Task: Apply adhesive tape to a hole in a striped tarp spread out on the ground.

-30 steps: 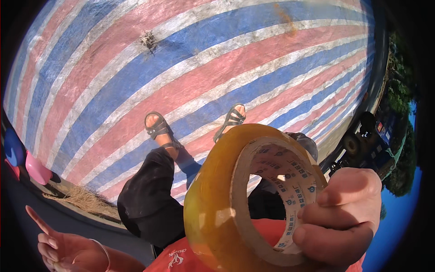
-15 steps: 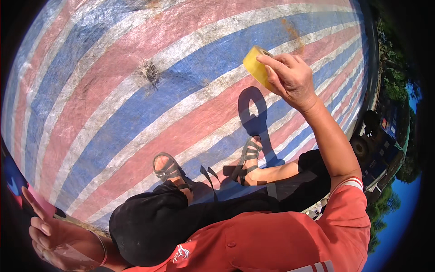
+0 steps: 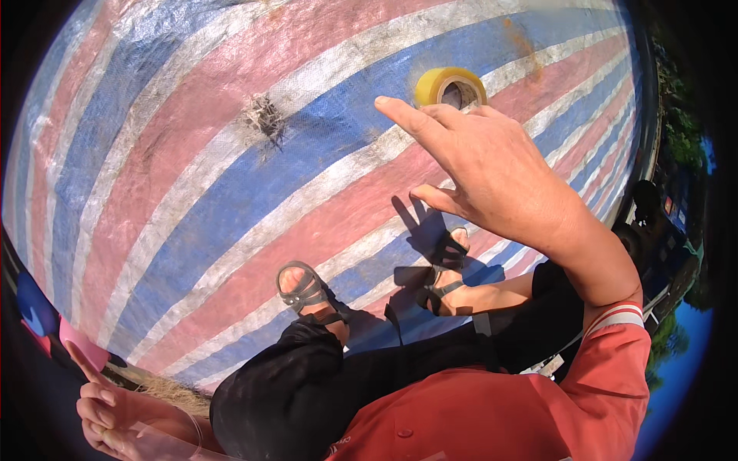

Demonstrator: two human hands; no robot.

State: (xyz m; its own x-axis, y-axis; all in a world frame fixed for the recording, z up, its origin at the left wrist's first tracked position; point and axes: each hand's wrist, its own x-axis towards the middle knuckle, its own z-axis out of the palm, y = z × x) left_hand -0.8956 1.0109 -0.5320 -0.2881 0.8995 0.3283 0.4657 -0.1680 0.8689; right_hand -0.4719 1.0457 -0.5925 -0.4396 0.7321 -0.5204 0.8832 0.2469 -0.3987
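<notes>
My right hand (image 3: 484, 165) is open, with its index finger stretched out and the thumb apart below. Just past its knuckles is a roll of yellow tape (image 3: 437, 83), its core turned partly towards me and its lower edge hidden by my fingers. Whether the roll lies on the tarp or is in the air, I cannot tell. At the lower left my left hand (image 3: 115, 415) has its index finger pointing up and the others curled. A strip of clear tape (image 3: 165, 436) seems to run from it along the wrist; its ends are hard to make out.
A striped red, white and blue tarp (image 3: 207, 192) spreads under my sandalled feet. A clump of dry debris (image 3: 264, 117) lies on it. Pink and blue objects (image 3: 81, 342) stand at the left edge beside dry grass (image 3: 169, 392). A dark vehicle (image 3: 676, 207) and trees are at the right.
My right hand has let go of the roll of yellow tape and its fingers have spread. The hand is lower and nearer. My left hand has shifted slightly right and down.
</notes>
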